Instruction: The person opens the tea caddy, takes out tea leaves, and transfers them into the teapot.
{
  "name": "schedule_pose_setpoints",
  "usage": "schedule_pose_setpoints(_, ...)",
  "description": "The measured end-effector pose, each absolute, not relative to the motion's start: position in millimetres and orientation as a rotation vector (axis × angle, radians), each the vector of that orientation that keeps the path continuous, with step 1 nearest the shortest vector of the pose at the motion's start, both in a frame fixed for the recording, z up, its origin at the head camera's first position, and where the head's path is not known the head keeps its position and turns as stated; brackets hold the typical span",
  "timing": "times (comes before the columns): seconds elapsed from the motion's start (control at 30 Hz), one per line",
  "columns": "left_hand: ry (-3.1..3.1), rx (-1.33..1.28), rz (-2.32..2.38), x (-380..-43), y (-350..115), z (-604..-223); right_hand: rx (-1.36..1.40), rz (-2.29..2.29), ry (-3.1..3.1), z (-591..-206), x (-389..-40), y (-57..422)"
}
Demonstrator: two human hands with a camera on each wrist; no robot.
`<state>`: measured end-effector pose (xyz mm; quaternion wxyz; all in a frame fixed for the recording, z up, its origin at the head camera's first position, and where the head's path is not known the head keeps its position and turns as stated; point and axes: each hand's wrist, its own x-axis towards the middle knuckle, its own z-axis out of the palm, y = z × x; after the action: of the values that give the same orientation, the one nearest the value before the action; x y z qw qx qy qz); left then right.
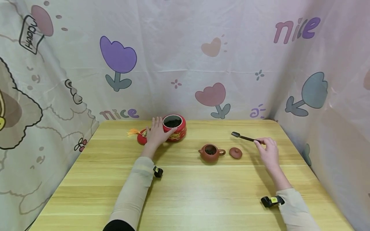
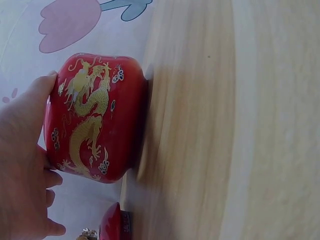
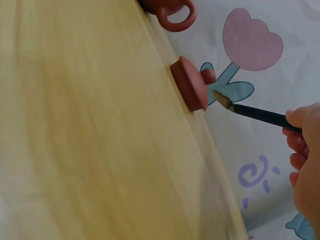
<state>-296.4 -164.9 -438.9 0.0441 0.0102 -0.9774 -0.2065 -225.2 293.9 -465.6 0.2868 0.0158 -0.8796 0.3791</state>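
Note:
My left hand [image 1: 157, 133] rests against the left side of a round red jar [image 1: 180, 131], fingers straight and thumb across its front. The jar has a gold dragon on its side, and dark loose contents fill its white mouth. A red lid [image 1: 141, 137] with an orange tassel lies left of it, partly behind this hand. With my right hand [image 1: 268, 152] I pinch the handle end of a small dark tea scoop [image 1: 244, 137], held up with its head pointing left. A brown clay teapot [image 1: 207, 157], uncovered with dark matter inside, stands beside its lid [image 1: 235, 154].
The wooden table [image 1: 185, 199] runs back to a printed cloth backdrop [image 1: 162, 54], which also hangs along both sides. Black wrist cameras are strapped at the left sleeve [image 1: 136, 186] and the right sleeve [image 1: 296, 208].

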Motion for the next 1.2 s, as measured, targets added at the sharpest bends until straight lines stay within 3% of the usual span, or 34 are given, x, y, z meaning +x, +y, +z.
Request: schedule_pose_setpoints(1.2,-2.984,0.042,-0.592,-297.9,-164.7,-440.6,-0.434,0.889,-2.606,-472.4,-223.5,322.4)
